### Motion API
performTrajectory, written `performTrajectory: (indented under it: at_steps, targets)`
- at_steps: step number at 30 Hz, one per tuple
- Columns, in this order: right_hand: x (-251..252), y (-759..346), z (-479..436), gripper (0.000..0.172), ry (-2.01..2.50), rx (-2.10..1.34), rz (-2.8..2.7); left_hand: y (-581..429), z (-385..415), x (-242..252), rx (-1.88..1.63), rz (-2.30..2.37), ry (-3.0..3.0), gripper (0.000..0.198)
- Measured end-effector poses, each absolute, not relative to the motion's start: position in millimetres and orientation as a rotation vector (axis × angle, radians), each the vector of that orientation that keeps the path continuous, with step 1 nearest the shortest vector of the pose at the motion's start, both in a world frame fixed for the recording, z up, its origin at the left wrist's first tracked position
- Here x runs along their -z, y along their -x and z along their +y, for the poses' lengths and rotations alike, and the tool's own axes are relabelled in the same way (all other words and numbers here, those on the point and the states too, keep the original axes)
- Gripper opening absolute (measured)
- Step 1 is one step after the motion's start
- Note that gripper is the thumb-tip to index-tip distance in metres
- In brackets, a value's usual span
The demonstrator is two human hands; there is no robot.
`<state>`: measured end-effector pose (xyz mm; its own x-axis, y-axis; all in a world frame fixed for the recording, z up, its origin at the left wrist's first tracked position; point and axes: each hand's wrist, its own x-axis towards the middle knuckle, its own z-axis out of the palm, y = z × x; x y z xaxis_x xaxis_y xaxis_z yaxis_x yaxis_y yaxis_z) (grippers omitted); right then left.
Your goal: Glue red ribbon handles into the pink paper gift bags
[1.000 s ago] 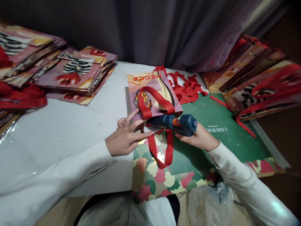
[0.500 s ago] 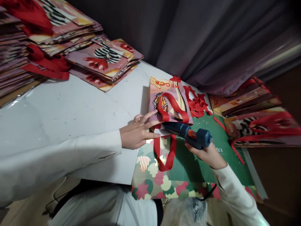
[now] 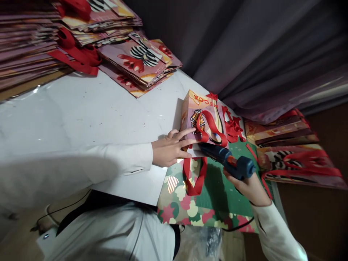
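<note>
A small pink and yellow paper gift bag lies on its side, with a monarch butterfly print, MECCA lettering and red ribbon handles. Its mouth faces me. My left hand rests at the mouth, fingers stretched out and spread, the upper ones over the front panel and the lower ones along the other edge. In my right hand is a dark blue glue gun with an orange part; its nozzle end reaches into the mouth and is hidden there. One red ribbon loop hangs toward me from the lower panel.
Under the bag lies a green board with a patterned border on a white marbled table. Flat bags are stacked at the back left. Cut red ribbons lie behind, more bags stand right, and a grey curtain hangs behind.
The camera view has shifted, so the table scene sits further right. Both hands, the bag and the glue gun keep nearly the same arrangement, with the nozzle still inside the mouth.
</note>
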<state>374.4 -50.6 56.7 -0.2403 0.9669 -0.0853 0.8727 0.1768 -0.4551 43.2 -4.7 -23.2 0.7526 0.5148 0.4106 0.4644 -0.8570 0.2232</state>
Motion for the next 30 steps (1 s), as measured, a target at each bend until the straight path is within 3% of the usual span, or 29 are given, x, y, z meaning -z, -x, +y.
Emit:
performTrajectory:
  at_steps: [10, 19, 30]
  targets:
    - [-81, -374, -49, 0.028, 1.870, -0.324, -2.427, -48, -4, 27, -0.755, 0.809, -2.797, 0.049]
    - [-96, -354, -47, 0.021, 1.874, -0.056, -2.636, -50, -5, 29, -0.850, 0.813, -2.794, 0.046]
    - [-116, -310, -47, 0.010, 1.759, 0.662, -2.992, -50, -8, 24, -0.792, 0.870, -2.804, 0.055]
